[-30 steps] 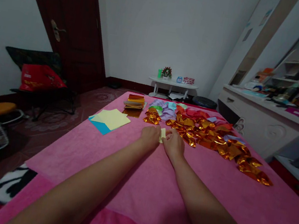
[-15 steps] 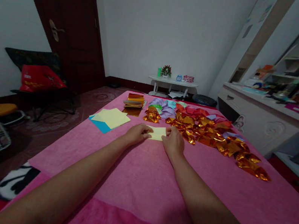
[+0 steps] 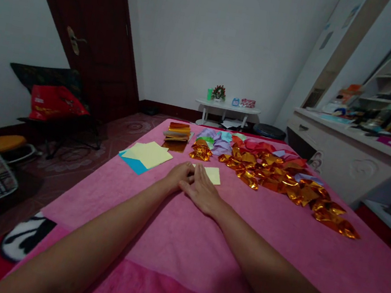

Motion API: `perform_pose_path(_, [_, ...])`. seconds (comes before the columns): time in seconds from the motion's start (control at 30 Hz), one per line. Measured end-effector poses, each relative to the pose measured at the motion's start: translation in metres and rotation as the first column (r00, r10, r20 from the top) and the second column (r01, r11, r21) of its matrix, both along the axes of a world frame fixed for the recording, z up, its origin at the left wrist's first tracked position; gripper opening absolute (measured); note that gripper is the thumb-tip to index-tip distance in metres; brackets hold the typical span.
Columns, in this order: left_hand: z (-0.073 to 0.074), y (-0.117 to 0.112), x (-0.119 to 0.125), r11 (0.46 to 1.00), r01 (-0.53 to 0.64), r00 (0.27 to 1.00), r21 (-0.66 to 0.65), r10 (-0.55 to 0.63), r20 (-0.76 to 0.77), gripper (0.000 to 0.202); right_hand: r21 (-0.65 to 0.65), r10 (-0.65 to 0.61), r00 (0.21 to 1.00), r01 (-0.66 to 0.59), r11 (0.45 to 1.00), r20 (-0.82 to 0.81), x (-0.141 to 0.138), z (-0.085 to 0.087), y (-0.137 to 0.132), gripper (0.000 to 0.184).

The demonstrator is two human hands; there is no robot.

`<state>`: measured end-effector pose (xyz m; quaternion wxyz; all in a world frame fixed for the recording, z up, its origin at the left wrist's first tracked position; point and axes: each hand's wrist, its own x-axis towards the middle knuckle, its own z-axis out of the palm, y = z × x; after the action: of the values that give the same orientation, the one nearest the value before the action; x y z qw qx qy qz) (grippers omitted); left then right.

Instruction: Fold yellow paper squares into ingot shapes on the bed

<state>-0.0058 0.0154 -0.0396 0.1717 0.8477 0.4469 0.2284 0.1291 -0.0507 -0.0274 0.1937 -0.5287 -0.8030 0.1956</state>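
A small pale yellow sheet of folding paper (image 3: pixel 213 175) lies on the pink blanket (image 3: pixel 179 244). Its left end is under my hands. At that end my left hand (image 3: pixel 179 175) has its fingers closed on the paper. My right hand (image 3: pixel 203 191) lies across the sheet's left part, fingers stretched out and pressed down flat, touching my left hand. To the left sits a loose pile of yellow sheets (image 3: pixel 151 154) with a blue sheet (image 3: pixel 136 164) under it. Folded shiny gold foil pieces (image 3: pixel 255 169) spread out to the right.
A stack of gold foil sheets (image 3: pixel 177 133) stands behind my left hand. Purple, green and red folded papers (image 3: pixel 221 146) lie at the back of the blanket. Beyond is a small white table (image 3: pixel 228 107); a cluttered dresser (image 3: pixel 349 142) stands on the right.
My right hand has moved left from the yellow sheet's right end to my left hand, its fingers flattening out. The sheet's right end is now uncovered. My left hand stays about where it was.
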Motion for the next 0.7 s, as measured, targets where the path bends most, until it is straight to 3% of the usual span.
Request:
perform_pose_path(0.1, [0.004,-0.003,-0.004,0.999,0.013,0.998,0.043,-0.01,-0.055,0.028,-0.036,0.011,0.986,-0.005,0.999,0.169,0.034,0.001,-0.007,0.098])
perform_pose_path(0.23, [0.012,-0.01,0.002,0.996,-0.01,0.993,0.092,0.021,-0.117,0.032,0.041,-0.018,0.949,0.005,0.999,0.314,0.07,0.002,-0.015,0.095])
perform_pose_path(0.33, [0.017,-0.019,0.027,0.989,0.0,0.987,0.148,0.024,-0.156,0.023,0.106,-0.046,0.94,0.011,0.994,0.337,0.076,0.002,-0.017,0.088])
perform_pose_path(0.47, [0.014,-0.033,0.057,0.982,0.133,0.975,0.133,-0.106,-0.196,0.025,0.155,-0.052,0.939,-0.002,0.988,0.341,0.072,-0.001,-0.017,0.081])
perform_pose_path(0.57, [0.008,-0.042,0.047,0.968,0.198,0.966,0.158,-0.164,-0.2,0.036,0.15,-0.056,0.938,0.005,0.989,0.341,0.071,-0.003,-0.016,0.082])
perform_pose_path(0.7, [0.007,-0.051,0.009,0.961,0.147,0.951,0.234,-0.073,-0.299,0.048,0.163,-0.079,0.933,0.022,0.986,0.351,0.073,-0.006,-0.014,0.083])
